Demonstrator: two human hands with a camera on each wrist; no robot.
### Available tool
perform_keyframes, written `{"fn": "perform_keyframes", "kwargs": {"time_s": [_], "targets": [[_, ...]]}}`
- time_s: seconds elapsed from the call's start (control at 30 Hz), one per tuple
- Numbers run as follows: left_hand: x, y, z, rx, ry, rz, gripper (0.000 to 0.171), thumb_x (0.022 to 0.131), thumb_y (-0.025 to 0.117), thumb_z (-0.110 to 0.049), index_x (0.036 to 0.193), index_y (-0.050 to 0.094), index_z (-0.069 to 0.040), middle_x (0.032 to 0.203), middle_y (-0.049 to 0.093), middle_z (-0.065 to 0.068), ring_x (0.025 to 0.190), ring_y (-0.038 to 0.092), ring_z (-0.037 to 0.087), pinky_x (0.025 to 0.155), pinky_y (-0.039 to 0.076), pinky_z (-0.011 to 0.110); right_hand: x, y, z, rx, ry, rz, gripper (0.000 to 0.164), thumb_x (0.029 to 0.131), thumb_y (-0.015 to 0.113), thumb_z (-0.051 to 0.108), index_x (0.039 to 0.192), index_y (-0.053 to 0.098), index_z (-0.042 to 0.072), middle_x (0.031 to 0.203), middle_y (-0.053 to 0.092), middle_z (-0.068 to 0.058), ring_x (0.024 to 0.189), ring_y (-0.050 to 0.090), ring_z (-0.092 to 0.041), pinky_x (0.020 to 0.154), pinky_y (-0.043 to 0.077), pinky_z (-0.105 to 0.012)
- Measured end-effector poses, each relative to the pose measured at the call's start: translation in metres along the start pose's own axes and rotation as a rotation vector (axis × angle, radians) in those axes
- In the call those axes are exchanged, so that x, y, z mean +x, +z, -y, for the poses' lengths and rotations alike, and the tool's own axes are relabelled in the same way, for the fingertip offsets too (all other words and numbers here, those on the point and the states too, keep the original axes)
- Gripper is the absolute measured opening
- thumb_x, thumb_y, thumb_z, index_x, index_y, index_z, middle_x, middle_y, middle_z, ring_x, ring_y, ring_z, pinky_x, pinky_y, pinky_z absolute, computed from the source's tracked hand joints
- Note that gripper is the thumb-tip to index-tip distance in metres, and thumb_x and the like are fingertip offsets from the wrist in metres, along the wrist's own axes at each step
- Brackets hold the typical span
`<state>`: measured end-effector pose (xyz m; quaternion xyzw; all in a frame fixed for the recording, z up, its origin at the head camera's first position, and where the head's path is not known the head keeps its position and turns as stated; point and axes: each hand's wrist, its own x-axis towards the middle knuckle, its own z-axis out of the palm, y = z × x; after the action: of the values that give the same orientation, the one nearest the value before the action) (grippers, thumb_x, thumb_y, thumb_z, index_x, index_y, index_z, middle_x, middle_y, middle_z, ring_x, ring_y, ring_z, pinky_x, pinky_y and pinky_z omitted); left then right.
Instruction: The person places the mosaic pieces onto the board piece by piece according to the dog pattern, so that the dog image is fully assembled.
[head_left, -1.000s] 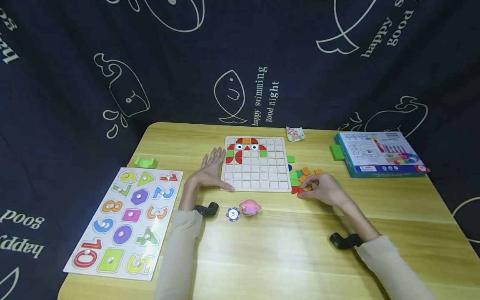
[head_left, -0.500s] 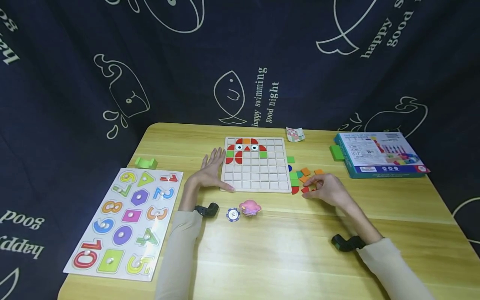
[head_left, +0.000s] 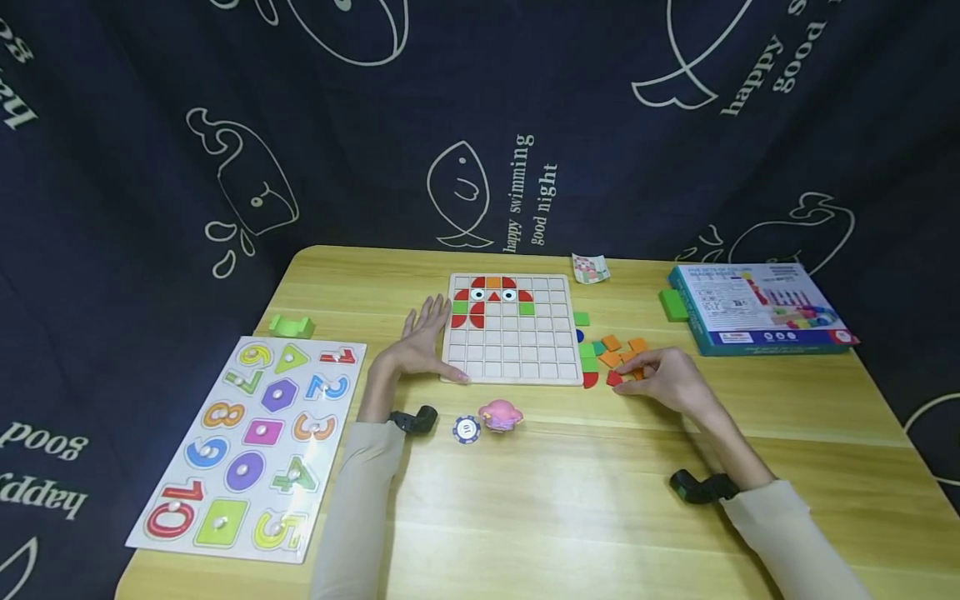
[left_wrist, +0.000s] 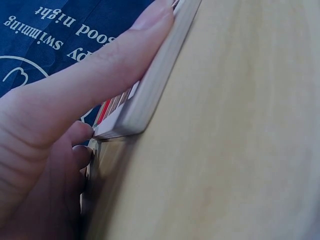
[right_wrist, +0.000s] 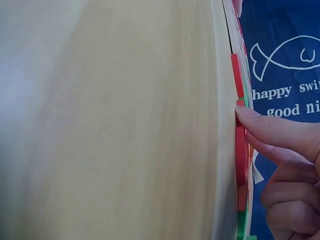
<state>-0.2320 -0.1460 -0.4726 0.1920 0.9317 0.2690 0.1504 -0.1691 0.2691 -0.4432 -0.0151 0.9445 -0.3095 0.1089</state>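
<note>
A pale wooden grid board (head_left: 510, 362) lies mid-table, with red, orange and green tiles and two eye tiles set in its upper left part. My left hand (head_left: 415, 346) is spread at the board's left side, its thumb (left_wrist: 110, 65) resting on the front rim. To the right of the board, my right hand (head_left: 663, 379) pinches a small red tile (head_left: 614, 378) between thumb and forefinger, low at the table. In the right wrist view the thumb (right_wrist: 270, 127) meets the tile's top, with another red piece (right_wrist: 241, 155) beside it. A red quarter-round tile (head_left: 591, 380) lies at the board's corner.
Loose orange tiles (head_left: 611, 342) and green tiles (head_left: 588, 351) lie between board and right hand. A number puzzle (head_left: 258, 454) is at left, a boxed toy (head_left: 765, 308) at back right. A pink figure (head_left: 501, 414) and a poker chip (head_left: 466, 429) sit in front of the board.
My right hand has slid a little to the right with the red tile, away from the red quarter-round tile at the board's corner. My left hand has stayed in place.
</note>
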Motion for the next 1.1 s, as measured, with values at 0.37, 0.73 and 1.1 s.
{"fn": "perform_keyframes", "kwargs": {"time_s": [0.37,0.73,1.1], "targets": [[-0.001,-0.002,0.003,-0.002,-0.003,-0.008,0.141,0.058,0.082,-0.064,0.156,-0.006,-0.013,0.163,-0.017,0.009,0.15,-0.022,0.026,0.121,-0.015,0.051,0.013,0.009,0.009,0.043,-0.049,0.031,0.03,0.075,0.083,0.023,0.101,0.075,0.01,0.059,0.035,0.001,0.058,0.035,-0.017,0.051,0.022,-0.028],[-0.002,-0.003,0.005,0.005,-0.013,-0.007,0.142,0.057,0.082,-0.065,0.155,-0.006,-0.013,0.163,-0.017,0.01,0.15,-0.021,0.027,0.121,-0.014,0.052,0.041,0.009,0.052,0.127,-0.102,0.09,0.03,0.083,0.075,0.029,0.108,0.072,0.012,0.057,0.032,0.002,0.049,0.029,-0.013,0.044,0.022,-0.025],[0.001,0.0,0.001,0.015,-0.006,-0.005,0.144,0.055,0.083,-0.067,0.156,-0.006,-0.014,0.163,-0.017,0.01,0.15,-0.02,0.025,0.121,-0.014,0.051,0.127,0.058,0.13,0.247,-0.138,0.008,0.023,0.077,0.081,0.015,0.097,0.076,0.006,0.081,0.063,-0.007,0.053,0.031,-0.013,0.053,0.027,-0.026]]}}
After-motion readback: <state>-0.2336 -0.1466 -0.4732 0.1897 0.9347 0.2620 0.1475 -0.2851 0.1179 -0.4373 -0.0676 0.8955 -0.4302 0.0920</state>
